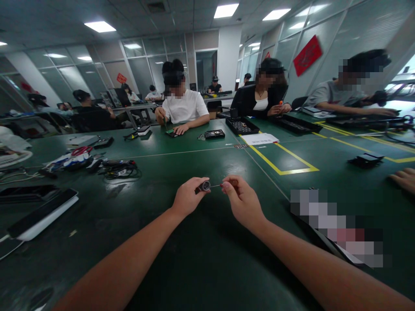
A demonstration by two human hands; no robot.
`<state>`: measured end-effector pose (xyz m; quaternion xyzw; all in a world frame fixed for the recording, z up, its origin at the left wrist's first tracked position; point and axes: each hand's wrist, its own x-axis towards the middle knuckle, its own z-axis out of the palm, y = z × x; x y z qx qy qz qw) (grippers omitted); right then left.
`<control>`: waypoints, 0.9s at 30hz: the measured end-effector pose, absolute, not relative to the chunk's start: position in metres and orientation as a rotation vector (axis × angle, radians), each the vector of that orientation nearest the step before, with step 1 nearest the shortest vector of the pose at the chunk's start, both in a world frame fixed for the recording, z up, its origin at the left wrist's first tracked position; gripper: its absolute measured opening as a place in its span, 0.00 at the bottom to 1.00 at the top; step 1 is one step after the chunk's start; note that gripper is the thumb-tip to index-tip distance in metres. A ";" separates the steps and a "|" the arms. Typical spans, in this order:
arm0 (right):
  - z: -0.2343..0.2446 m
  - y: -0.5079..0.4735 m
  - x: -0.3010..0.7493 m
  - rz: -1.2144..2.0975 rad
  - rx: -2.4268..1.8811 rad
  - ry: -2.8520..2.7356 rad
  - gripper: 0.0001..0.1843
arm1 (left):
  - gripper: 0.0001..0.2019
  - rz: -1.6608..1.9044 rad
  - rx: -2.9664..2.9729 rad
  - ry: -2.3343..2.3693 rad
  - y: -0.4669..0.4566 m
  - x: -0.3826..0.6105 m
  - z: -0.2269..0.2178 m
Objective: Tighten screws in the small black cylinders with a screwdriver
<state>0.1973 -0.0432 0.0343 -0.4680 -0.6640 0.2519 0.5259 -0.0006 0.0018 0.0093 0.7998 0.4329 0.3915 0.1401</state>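
My left hand is closed in a pinch on a small round metal part, held just above the dark green table. My right hand is closed on a thin screwdriver with a reddish handle. Its slim shaft points left and its tip meets the round part. Both forearms reach in from the bottom edge, and the two hands sit close together near the middle of the view.
A flat black and white device lies at the left, with cables and tools behind it. Yellow tape marks the table at right. A black parts tray stands far back. Several people sit across; another person's hand rests at right.
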 end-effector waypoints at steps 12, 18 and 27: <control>0.033 -0.045 0.196 0.540 -1.123 -1.608 0.08 | 0.16 1.156 2.278 1.270 0.003 0.001 0.010; 0.036 -0.049 0.194 0.414 -1.127 -1.658 0.08 | 0.15 1.161 2.247 1.331 0.003 0.000 0.009; 0.034 -0.038 0.200 0.588 -1.163 -1.534 0.09 | 0.16 1.197 2.251 1.281 0.004 0.000 0.007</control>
